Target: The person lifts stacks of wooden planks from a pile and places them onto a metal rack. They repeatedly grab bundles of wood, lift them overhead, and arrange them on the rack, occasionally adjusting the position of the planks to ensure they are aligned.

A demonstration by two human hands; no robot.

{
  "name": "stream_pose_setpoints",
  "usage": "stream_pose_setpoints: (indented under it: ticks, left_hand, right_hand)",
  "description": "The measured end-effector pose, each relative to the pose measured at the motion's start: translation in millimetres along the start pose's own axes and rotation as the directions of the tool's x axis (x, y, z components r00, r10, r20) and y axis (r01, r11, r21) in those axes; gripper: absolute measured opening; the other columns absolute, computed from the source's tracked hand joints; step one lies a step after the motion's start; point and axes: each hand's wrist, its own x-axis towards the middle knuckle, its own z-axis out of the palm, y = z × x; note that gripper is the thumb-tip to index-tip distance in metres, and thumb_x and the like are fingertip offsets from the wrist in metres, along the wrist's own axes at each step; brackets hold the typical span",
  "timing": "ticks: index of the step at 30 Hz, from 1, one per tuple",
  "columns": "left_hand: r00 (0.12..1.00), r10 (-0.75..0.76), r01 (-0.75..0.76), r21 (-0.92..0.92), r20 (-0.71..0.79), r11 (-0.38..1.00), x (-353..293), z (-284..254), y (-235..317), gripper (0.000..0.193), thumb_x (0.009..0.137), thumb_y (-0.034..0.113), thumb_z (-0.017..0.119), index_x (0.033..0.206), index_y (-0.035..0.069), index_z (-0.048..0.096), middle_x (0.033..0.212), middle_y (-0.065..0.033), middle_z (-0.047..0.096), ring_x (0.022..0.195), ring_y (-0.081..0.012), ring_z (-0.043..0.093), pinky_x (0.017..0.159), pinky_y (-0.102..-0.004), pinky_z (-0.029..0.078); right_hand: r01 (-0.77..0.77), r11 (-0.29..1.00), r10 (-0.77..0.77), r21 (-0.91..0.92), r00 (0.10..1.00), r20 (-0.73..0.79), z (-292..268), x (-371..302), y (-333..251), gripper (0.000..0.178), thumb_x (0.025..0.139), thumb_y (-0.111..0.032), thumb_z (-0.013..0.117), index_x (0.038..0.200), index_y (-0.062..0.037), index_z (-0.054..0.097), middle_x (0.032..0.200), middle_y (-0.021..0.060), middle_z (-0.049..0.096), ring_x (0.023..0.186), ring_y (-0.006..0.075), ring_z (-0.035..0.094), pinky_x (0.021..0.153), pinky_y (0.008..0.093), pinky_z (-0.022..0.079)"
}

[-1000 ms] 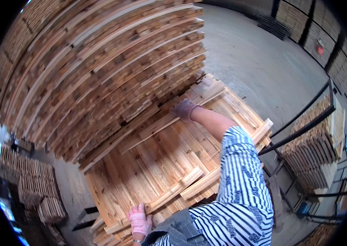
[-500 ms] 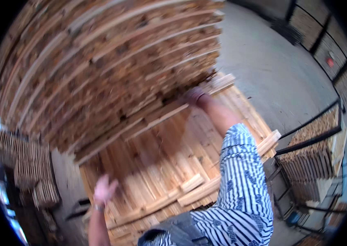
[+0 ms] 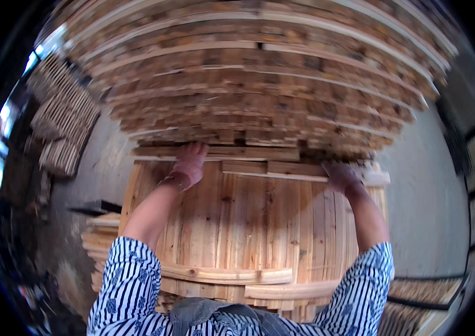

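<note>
At the far edge of a layer of planks laid side by side [image 3: 237,224], my left hand [image 3: 190,163] is closed over a long wooden strip [image 3: 243,152]. Further right, my right hand [image 3: 341,178] grips a second wooden strip [image 3: 296,169], thumb side toward its middle; its fingertips are partly hidden and blurred. A shorter strip [image 3: 244,167] lies against that one, between my hands. Across the near edge rest two more wooden strips, one at the left [image 3: 232,274] and one at the right [image 3: 293,290].
A tall wall of stacked boards [image 3: 248,84] rises just beyond the planks. More board stacks [image 3: 69,120] stand at the far left. Dark metal forks [image 3: 100,207] stick out at the left side. Black metal frames [image 3: 425,291] stand at the right on the concrete floor [image 3: 425,207].
My view has turned rightward and squared up to the stack. The left hand has moved from the near left up to the far-edge strip. My right hand stays at the far edge strips.
</note>
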Motion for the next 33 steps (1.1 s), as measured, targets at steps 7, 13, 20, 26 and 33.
stream_pose_setpoints:
  ticks: [7,13,20,26,33]
  left_hand:
    - [0.998,-0.066,0.067,-0.07,0.019,0.995,7,4,10,0.064,0.072,0.007,0.067,0.134,0.011,0.051,0.125,-0.0145,0.057,0.119,-0.0321,0.054,0.102,-0.0491,0.04]
    - [0.993,0.009,0.013,-0.185,0.116,0.983,20,12,-11,0.049,0.076,0.005,0.066,0.124,0.011,0.057,0.125,-0.0125,0.06,0.12,-0.0326,0.056,0.102,-0.0484,0.042]
    - [0.996,0.066,-0.053,-0.222,0.052,0.974,-12,13,-16,0.043,0.077,0.001,0.06,0.12,0.009,0.059,0.114,-0.0156,0.064,0.113,-0.0359,0.06,0.093,-0.0479,0.048]
    - [0.98,0.152,-0.187,-0.325,-0.13,0.927,-5,-1,1,0.049,0.084,0.005,0.059,0.133,0.008,0.055,0.123,-0.0189,0.06,0.116,-0.0398,0.054,0.099,-0.0498,0.045]
    - [0.995,0.042,-0.022,-0.213,0.088,0.977,-33,36,-35,0.066,0.08,0.01,0.068,0.142,0.01,0.045,0.131,-0.0185,0.054,0.123,-0.04,0.05,0.106,-0.0507,0.039]
  right_hand:
    - [0.059,0.989,-0.054,-0.139,0.998,0.036,12,4,23,0.05,0.083,-0.013,0.061,0.132,-0.0075,0.052,0.131,0.023,0.057,0.119,0.0434,0.056,0.102,0.0485,0.046]
    - [0.048,0.971,-0.022,-0.236,0.994,0.108,3,7,6,0.051,0.083,-0.017,0.065,0.131,-0.0075,0.05,0.131,0.0247,0.056,0.118,0.0436,0.056,0.099,0.0495,0.047]
    - [0.112,0.98,-0.097,-0.166,0.99,0.098,-13,-23,-23,0.041,0.082,-0.015,0.064,0.121,-0.005,0.054,0.111,0.0239,0.064,0.108,0.0434,0.06,0.092,0.0516,0.049]
    - [0.214,0.977,-0.214,-0.019,0.971,-0.105,37,-25,29,0.035,0.088,-0.025,0.065,0.12,-0.0109,0.064,0.116,0.0157,0.067,0.112,0.0358,0.062,0.097,0.0458,0.049]
    - [0.075,0.981,-0.061,-0.179,0.995,0.084,9,-6,-16,0.031,0.091,-0.018,0.059,0.122,-0.0157,0.062,0.107,0.0146,0.07,0.101,0.0384,0.068,0.081,0.0511,0.056]
